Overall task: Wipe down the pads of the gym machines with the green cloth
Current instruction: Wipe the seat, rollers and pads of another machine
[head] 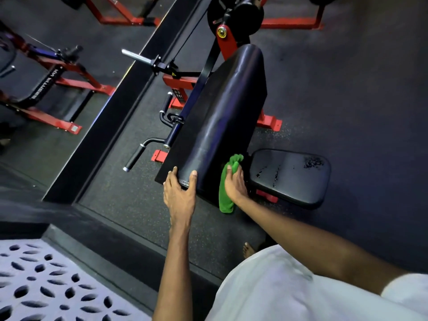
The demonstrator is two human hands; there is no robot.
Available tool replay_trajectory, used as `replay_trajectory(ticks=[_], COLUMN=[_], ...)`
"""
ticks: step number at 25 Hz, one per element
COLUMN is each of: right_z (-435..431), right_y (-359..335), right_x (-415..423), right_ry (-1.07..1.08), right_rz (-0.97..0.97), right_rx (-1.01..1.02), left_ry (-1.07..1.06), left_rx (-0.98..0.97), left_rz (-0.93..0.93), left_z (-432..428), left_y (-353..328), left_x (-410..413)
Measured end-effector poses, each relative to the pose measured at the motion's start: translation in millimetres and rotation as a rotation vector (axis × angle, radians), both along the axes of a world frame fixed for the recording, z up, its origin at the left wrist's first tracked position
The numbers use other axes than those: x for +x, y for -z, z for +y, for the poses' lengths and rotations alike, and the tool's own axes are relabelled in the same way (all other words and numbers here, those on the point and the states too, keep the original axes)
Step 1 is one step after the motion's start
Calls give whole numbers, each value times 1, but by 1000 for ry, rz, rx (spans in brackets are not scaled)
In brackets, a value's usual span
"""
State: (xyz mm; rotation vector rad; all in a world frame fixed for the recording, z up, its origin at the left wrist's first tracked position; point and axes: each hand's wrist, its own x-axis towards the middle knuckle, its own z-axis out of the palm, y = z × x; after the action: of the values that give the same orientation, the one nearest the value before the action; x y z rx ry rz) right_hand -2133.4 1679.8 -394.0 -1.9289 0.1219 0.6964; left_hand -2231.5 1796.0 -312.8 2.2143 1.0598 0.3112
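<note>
While the left hand (179, 193) grips the black pad (222, 112), the right hand (234, 185) clutches the green cloth (225, 198) against its side. A seat pad (289, 177) lies right of both.

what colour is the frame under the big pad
Red, the frame beneath the black pad; head view shows it best.

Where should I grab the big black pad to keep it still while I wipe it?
Probably its near end, coming from your side. The big black pad is too broad to wrap elsewhere, but that end edge is thin enough to pinch, as the left hand does while the right hand holds the green cloth against its side.
</note>
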Motion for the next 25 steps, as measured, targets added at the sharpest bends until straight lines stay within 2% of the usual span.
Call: replay_trajectory(ticks=[2,4,8,12,15,18,19,21,23,25], right_z=[3,2,-11,-13,-1,-6,-10,-18,-21,-24], right_y=[7,16,32,46,17,-38,-47,-49,-33,-23], right_x=[12,21,44,83,115,122,113,101,119,150], right_ry=[111,182,131,122,164,64,-39,-327,-536,-608], right_rz=[204,286,524,519,298,-201,-415,-765,-945,-1021], right_rx=[14,51,163,108,-5,121,187,161,13,-59], left_ry=[-16,-52,-151,-136,-107,-148,-144,-127,-118,-117], left_rx=[28,46,30,127,220,273,299,323,333,357], left_rz=[31,140,274,284,288,301,326,357,377,379], left_z=[1,-1,-10,-22,-23,-21,-22,-24,-26,-28], left_y=[0,-5,-18,-18,-19,-22,-22,-19,-17,-16], left_x=[1,7,30,42,59,70,71,71,69,67])
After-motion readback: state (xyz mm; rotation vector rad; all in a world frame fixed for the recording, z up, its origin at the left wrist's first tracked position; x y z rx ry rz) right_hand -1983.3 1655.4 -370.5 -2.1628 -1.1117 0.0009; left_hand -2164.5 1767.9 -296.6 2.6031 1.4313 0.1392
